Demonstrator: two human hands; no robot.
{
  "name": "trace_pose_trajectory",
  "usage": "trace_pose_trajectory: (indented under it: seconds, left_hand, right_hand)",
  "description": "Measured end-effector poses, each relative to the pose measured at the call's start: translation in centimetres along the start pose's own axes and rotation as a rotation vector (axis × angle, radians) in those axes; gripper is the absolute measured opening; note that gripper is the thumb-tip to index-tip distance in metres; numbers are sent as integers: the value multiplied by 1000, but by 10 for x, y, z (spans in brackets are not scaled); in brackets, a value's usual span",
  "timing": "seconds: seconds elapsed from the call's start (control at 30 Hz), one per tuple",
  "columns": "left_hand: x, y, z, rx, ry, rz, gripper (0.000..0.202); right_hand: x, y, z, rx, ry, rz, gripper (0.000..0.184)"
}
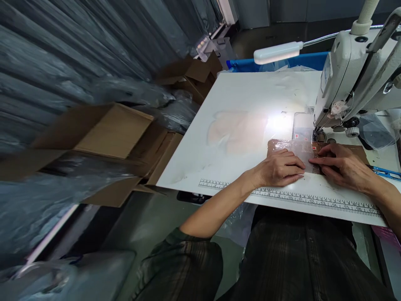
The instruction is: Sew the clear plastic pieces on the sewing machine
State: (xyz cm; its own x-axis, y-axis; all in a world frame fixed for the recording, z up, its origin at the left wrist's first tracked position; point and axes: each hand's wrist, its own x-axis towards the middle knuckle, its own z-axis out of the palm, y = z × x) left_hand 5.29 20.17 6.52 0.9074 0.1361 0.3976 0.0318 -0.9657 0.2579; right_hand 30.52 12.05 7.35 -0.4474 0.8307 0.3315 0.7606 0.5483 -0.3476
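A thin sheet with a clear plastic layer (300, 149) and brown parts lies under the sewing machine's needle area. My left hand (283, 168) rests palm down on its left side, fingers laid flat on it. Across from it, my right hand (344, 167) lies on the sheet's brown right part (357, 151), fingers apart, with one fingertip touching the plastic. The presser foot and needle (315, 134) of the white sewing machine (336, 79) stand just beyond the fingertips. Part of the sheet is hidden beneath both hands.
The white table (194, 150) has a printed ruler (294, 196) along its front edge. A blue-handled tool (387, 172) lies right of my right hand. A white lamp (277, 53) hangs above. Open cardboard boxes (114, 131) with plastic wrapping stand left; a blue bin (247, 65) stands behind.
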Motion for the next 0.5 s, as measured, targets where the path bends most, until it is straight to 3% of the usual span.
trace_pose_trajectory:
  seconds: [0.23,0.5]
  left_hand:
    - [11,-10,-2,86,223,50,29]
    - [41,-36,4,406,-142,89,36]
  right_hand:
    - [-3,2,6,-51,14,-40,36]
    - [-3,-4,3,-71,29,-25,36]
